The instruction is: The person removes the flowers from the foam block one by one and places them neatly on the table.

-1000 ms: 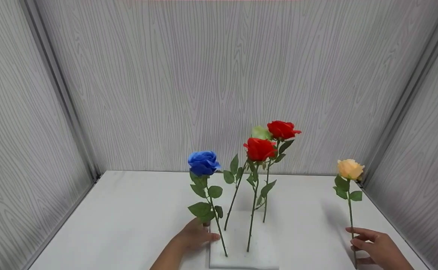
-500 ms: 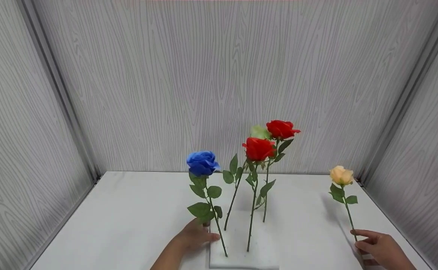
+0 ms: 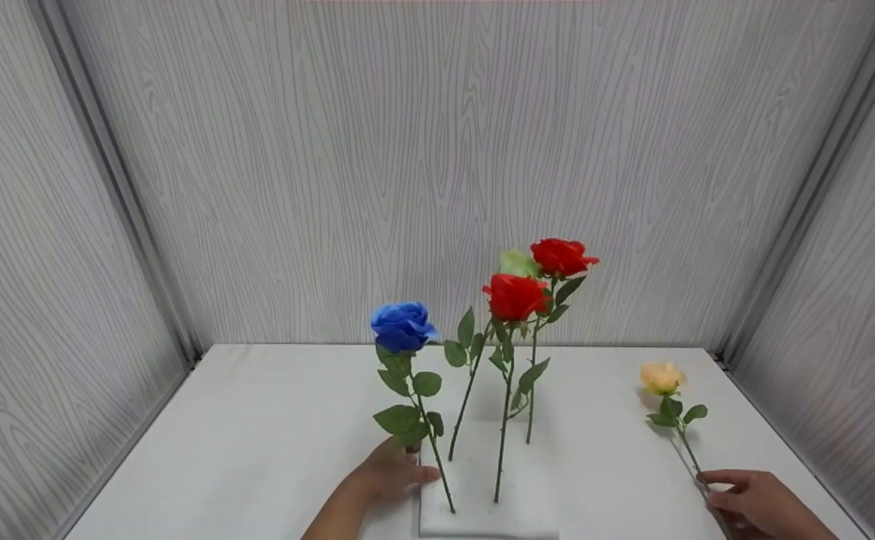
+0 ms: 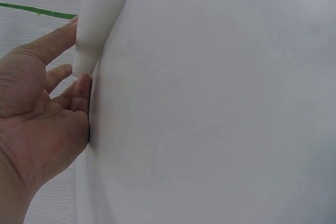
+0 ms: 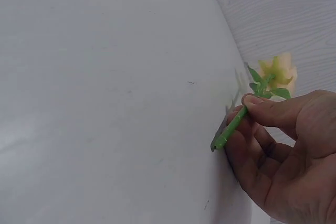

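Peach rose (image 3: 663, 379) tipped leftward, lowered nearer white tabletop (image 3: 287, 420).

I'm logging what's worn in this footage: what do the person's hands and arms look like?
The left hand and right hand are ungloved. The left forearm shows no sleeve, nor does the visible part of the right wrist. I can make out no rings, watch or markings, though both hands are partly hidden.

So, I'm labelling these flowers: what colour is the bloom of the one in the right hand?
Peachy yellow; the bloom shows best in the head view.
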{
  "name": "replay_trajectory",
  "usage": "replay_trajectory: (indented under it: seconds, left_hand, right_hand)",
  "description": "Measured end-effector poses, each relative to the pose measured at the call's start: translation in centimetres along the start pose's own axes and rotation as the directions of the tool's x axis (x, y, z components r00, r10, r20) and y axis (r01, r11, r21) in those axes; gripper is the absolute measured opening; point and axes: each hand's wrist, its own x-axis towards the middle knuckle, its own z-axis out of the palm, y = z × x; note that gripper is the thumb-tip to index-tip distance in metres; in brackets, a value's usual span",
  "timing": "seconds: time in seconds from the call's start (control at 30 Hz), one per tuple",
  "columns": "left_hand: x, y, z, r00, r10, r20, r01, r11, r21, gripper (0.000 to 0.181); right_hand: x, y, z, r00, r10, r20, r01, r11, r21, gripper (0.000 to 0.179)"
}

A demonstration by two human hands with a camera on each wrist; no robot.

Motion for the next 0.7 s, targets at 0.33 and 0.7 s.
replay_trajectory:
  seconds: [0.33,0.7]
  left_hand:
    - [0.13,-0.22,0.12,0.999,-0.052,-0.004,0.052,0.999,0.005,0.077]
    - [0.27,-0.1,0.04,0.999,-0.048,0.021,0.048,0.999,-0.017,0.085]
  right_hand:
    - [0.01,-0.35,0.34,1.0,0.01,-0.017,-0.011,0.999,-0.041,0.05]
    - [-0.62,-0.49,0.79,0.995,-0.069,-0.076,0.06,0.992,-0.112,0.047]
